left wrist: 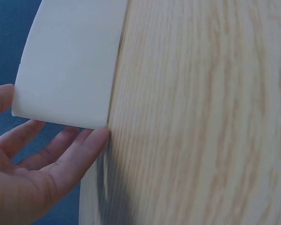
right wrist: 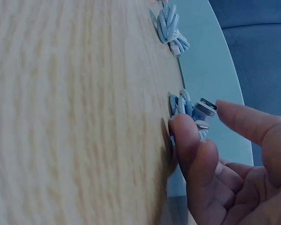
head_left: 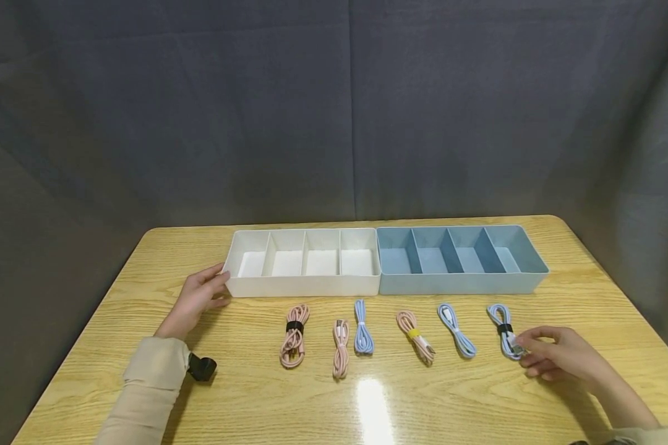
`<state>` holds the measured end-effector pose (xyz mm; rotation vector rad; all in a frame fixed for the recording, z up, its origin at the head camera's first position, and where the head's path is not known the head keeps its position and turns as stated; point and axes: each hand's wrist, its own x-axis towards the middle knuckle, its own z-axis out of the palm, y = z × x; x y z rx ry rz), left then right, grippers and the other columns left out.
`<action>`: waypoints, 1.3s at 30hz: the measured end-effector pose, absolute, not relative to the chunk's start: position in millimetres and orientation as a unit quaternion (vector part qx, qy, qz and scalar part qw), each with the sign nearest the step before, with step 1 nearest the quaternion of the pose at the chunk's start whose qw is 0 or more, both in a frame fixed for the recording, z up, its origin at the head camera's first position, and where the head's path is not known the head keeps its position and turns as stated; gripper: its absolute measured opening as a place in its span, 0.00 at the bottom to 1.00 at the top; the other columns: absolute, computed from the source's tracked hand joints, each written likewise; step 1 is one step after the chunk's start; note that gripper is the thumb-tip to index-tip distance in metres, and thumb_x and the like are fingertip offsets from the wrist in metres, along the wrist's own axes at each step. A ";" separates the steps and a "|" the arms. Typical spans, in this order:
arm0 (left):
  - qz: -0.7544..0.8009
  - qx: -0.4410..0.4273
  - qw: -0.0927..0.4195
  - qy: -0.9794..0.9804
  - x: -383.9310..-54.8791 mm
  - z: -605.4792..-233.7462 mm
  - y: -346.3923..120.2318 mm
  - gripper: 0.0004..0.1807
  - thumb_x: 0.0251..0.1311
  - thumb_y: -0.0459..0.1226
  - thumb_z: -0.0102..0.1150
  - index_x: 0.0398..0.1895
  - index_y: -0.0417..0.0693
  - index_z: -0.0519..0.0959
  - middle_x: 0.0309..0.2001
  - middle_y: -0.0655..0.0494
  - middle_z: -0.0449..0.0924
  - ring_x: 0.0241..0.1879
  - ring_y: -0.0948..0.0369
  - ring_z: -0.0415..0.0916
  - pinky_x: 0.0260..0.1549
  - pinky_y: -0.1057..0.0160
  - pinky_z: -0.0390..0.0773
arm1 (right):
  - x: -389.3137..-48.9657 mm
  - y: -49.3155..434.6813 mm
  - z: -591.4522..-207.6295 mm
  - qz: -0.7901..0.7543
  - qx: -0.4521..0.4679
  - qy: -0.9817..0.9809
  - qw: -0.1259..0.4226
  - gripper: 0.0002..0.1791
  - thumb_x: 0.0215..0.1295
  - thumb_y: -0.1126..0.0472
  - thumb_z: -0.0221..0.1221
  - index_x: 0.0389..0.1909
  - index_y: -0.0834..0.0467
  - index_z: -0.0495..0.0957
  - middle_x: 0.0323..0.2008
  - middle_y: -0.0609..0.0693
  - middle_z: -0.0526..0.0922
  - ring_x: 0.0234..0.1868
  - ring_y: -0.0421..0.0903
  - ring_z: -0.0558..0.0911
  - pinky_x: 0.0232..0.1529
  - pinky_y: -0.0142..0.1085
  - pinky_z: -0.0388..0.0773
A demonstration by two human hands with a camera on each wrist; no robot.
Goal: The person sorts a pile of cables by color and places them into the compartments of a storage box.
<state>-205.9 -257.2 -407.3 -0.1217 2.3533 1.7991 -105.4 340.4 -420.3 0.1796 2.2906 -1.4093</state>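
Right hand [head_left: 568,356]: plug end of blue cable [head_left: 505,341] pinched by fingertips; cable bound by black strap [head_left: 504,329], laid in front of blue tray [head_left: 459,284]. Left hand [head_left: 196,298]: fingers loosely extended, end of white tray [head_left: 303,286] touched. Five other cables [head_left: 363,337] laid across table [head_left: 256,395] between hands.

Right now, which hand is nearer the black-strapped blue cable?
Right. The right hand is at the plug end of the blue cable; the left hand is away at the white tray.
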 end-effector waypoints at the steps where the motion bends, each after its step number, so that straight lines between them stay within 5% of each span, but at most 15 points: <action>1: 0.605 -0.041 0.088 0.790 -205.9 -407.6 -257.0 0.33 0.67 0.45 0.45 0.69 0.37 0.51 0.59 0.35 0.60 0.46 0.60 0.72 0.47 0.58 0.77 | -105.5 339.9 -420.4 -0.508 0.064 0.830 0.220 0.28 0.66 0.51 0.53 0.50 0.74 0.67 0.28 0.53 0.82 0.26 0.47 0.82 0.24 0.36 0.80; 17: 0.607 -0.037 0.077 0.790 -206.3 -412.0 -256.5 0.30 0.67 0.44 0.46 0.66 0.35 0.56 0.54 0.38 0.65 0.40 0.67 0.72 0.47 0.60 0.77 | -104.8 339.7 -421.3 -0.510 0.058 0.832 0.211 0.21 0.68 0.60 0.47 0.45 0.80 0.69 0.26 0.52 0.82 0.26 0.45 0.82 0.25 0.34 0.81; 39: 0.609 -0.027 0.077 0.789 -209.4 -414.0 -259.6 0.30 0.68 0.43 0.45 0.64 0.30 0.57 0.52 0.36 0.66 0.39 0.66 0.73 0.46 0.60 0.77 | -106.9 337.1 -424.9 -0.553 0.037 0.823 0.120 0.14 0.67 0.68 0.48 0.43 0.78 0.72 0.24 0.53 0.82 0.23 0.41 0.80 0.21 0.32 0.80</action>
